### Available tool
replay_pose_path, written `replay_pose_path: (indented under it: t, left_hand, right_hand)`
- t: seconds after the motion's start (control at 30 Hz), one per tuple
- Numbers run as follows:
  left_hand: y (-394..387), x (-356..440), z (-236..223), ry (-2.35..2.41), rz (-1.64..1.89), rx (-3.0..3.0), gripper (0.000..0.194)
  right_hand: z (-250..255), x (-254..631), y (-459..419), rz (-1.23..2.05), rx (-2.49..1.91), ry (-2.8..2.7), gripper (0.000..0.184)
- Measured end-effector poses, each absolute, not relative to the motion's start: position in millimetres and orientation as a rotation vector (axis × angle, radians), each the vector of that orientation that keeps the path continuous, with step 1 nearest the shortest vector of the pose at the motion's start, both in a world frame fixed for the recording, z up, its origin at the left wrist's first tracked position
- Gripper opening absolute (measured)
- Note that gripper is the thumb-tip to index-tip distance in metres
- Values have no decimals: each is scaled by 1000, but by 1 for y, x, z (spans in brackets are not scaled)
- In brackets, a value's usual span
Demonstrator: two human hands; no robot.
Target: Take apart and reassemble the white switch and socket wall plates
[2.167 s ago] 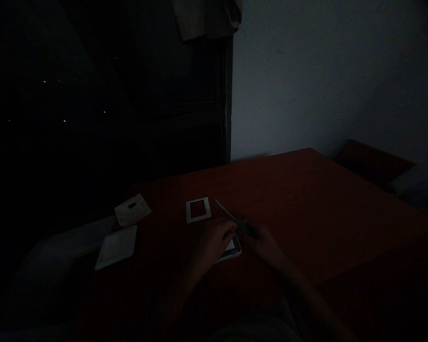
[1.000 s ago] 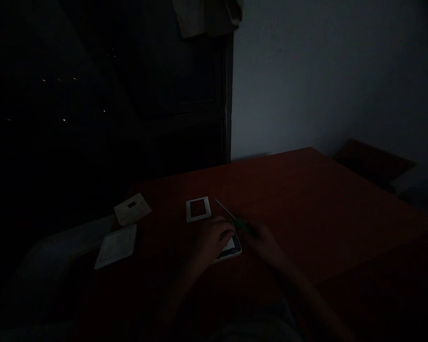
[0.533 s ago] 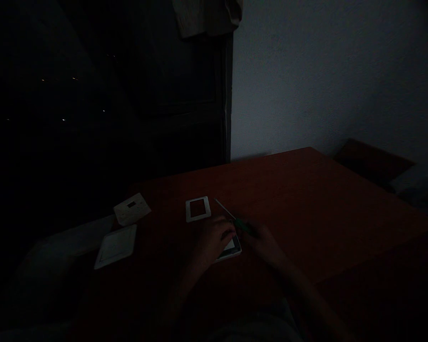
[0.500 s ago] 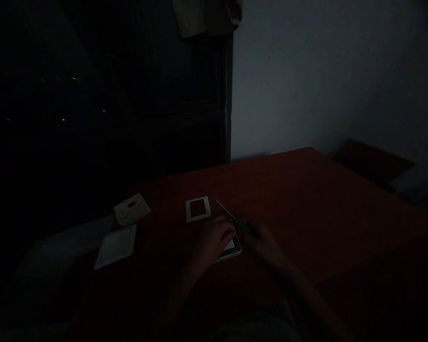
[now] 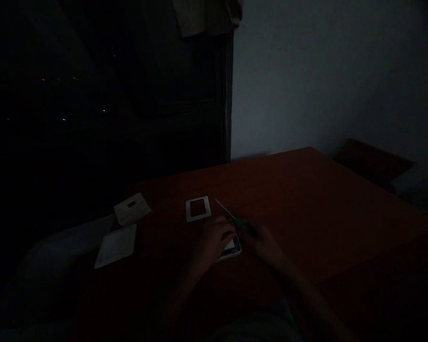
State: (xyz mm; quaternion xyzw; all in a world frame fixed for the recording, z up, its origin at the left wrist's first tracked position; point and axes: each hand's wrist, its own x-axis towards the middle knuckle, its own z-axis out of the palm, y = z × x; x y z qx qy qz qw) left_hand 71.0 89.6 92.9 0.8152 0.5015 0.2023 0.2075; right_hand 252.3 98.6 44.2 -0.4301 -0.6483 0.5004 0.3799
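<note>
The scene is very dark. A flat white-edged device (image 5: 231, 247) with a pale inner panel lies on the reddish table (image 5: 285, 194), mostly covered by my left hand (image 5: 214, 237). That hand's fingers curl over the device and grip it near its top right; their tips are hard to make out. My right hand (image 5: 262, 240) is closed round the green handle of a screwdriver (image 5: 241, 224), close to the device's right edge. The screwdriver's thin shaft points away, up and to the left. Just beyond my left hand lies a white rectangular frame (image 5: 189, 210) with an open middle.
At the table's left are a pale sheet (image 5: 124, 210) with a small dark rectangular opening and a white flat panel (image 5: 116, 246) with a raised rim. A light wall (image 5: 306, 80) rises behind the table. Cloth (image 5: 207, 19) hangs at the top, beside a dark window (image 5: 92, 95).
Both hands stay nearly in place, with only slight shifts of the left hand's fingers over the device. The screwdriver keeps its direction, and the parts on the table have not moved.
</note>
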Motion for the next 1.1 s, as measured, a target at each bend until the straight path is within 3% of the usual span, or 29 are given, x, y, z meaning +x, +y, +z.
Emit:
replay_pose_path:
  t: [0.17, 0.27, 0.5, 0.57, 0.8, 0.9, 1.1]
  left_hand:
    - [88, 71, 95, 1419, 607, 2252, 10]
    - [85, 66, 99, 1460, 681, 2217, 19]
    - [70, 37, 90, 1414, 655, 2156, 76]
    - [67, 32, 83, 1416, 606, 2108, 83]
    - [64, 28, 70, 1425, 698, 2058, 75]
    - [63, 29, 68, 1438, 750, 2053, 72]
    - [62, 32, 67, 1507, 777, 2019, 67]
  right_hand:
    - [47, 252, 99, 1297, -1119, -1634, 31]
    - [52, 253, 97, 1313, -1153, -1610, 31]
    - [88, 276, 95, 1348, -1270, -1558, 38]
    - [103, 287, 98, 1243, -1251, -1658, 40]
    - [161, 310, 110, 734, -1247, -1964, 32]
    - [180, 305, 111, 709, -1176, -1902, 26]
    - [193, 290, 112, 794, -1099, -1686, 32]
